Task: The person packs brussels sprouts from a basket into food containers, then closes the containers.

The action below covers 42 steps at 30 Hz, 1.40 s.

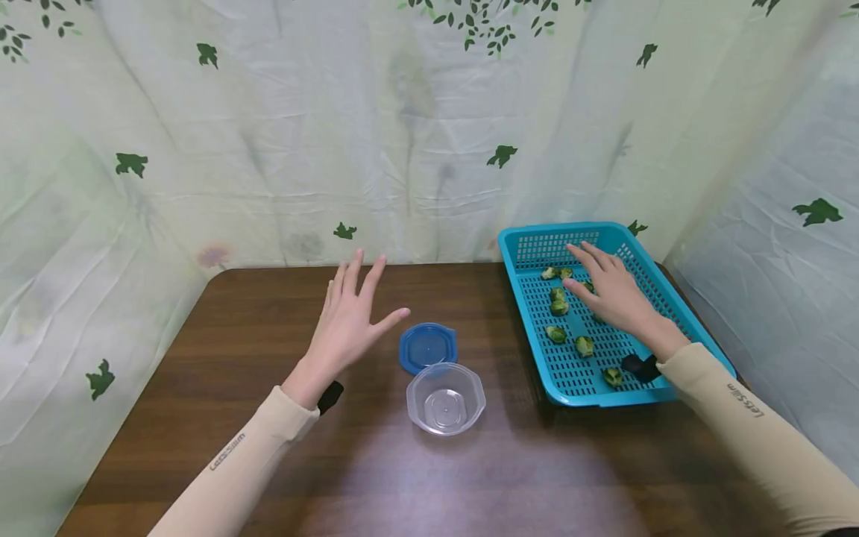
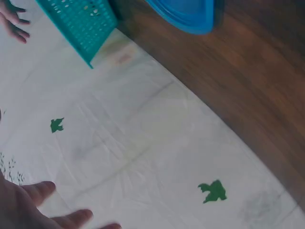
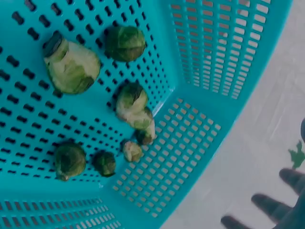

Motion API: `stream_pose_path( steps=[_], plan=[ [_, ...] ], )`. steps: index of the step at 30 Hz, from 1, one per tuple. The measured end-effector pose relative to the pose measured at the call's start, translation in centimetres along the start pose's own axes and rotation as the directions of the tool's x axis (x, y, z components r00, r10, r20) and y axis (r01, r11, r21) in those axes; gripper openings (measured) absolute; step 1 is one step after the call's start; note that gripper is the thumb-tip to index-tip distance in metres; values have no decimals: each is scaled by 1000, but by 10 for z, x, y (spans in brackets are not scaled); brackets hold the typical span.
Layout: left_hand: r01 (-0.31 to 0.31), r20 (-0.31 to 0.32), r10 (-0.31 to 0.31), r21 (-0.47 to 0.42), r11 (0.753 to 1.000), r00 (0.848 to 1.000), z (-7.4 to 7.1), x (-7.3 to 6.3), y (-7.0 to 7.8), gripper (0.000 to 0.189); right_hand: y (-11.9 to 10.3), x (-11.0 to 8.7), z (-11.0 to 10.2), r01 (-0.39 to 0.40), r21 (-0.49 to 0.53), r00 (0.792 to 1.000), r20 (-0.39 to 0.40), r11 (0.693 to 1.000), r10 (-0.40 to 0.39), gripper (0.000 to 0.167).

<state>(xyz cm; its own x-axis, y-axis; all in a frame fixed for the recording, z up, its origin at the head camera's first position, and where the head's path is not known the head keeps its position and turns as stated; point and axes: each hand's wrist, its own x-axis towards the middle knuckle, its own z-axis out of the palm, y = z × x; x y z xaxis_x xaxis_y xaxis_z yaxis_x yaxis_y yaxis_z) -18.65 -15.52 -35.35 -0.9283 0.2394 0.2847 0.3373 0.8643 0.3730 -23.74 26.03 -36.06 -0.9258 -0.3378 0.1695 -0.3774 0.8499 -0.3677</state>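
Part of a turquoise plastic basket (image 1: 590, 400) and some of the Brussels sprouts (image 1: 584, 346) inside it are hidden by a person's right hand (image 1: 614, 294), stretched above it with thumb and fingers wide apart, so a full count cannot be made from the head view. A black wrist strap (image 1: 641, 368) also covers a patch near the basket's close end. The left hand (image 1: 345, 328) is raised over the wooden table (image 1: 268, 328), its fingers straight and spread wide. The left wrist view cuts that hand down to a few fingers at the lower corner, slices off most of the blue lid (image 2: 193, 19) and shows only one end of the basket, its contents hard to make out. Fingers of the right hand in the right wrist view are dark and cropped at the edge, apart from the sprouts.

Inside the perforated basket, at the right of the table, green-and-pale sprouts lie scattered over the slotted floor, several bunched near one end wall. Left of it, a clear plastic bowl (image 1: 446, 410) sits upright, its rim overlapping the lid's near edge in view; whether the two touch cannot be told. A leaf-print curtain (image 1: 302, 134) hangs behind.
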Motion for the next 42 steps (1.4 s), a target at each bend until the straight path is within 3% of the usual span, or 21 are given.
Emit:
stream_pose_path(
  steps=[4,8,12,15,22,28,31,42],
  plan=[
    [-66,42,73,-157,985,996,-3,-11,1,85,6,0,-3,35,94,999,18,995,-37,64],
    [-118,85,150,-307,944,985,-1,-21,1,85,12,-2,-7,37,180,998,47,983,-46,60],
    [-173,104,231,-392,903,967,11,-32,-2,87,17,-4,-13,-4,275,995,101,961,-24,57],
    [-180,126,259,-439,880,958,22,-43,-2,89,21,-6,-17,-35,352,990,143,935,-17,54],
    [-124,209,266,-519,846,941,52,-68,2,96,36,-8,-21,-108,490,967,254,865,-23,43],
    [-91,245,269,-559,824,932,71,-79,4,98,47,-12,-21,-223,529,922,387,819,1,38],
    [-84,250,270,-570,818,930,77,-82,5,99,50,-15,-22,-256,525,894,449,812,-8,37],
    [-65,248,262,-600,798,933,91,-87,6,102,64,-20,-16,-352,492,761,646,796,-62,36]
  ],
)
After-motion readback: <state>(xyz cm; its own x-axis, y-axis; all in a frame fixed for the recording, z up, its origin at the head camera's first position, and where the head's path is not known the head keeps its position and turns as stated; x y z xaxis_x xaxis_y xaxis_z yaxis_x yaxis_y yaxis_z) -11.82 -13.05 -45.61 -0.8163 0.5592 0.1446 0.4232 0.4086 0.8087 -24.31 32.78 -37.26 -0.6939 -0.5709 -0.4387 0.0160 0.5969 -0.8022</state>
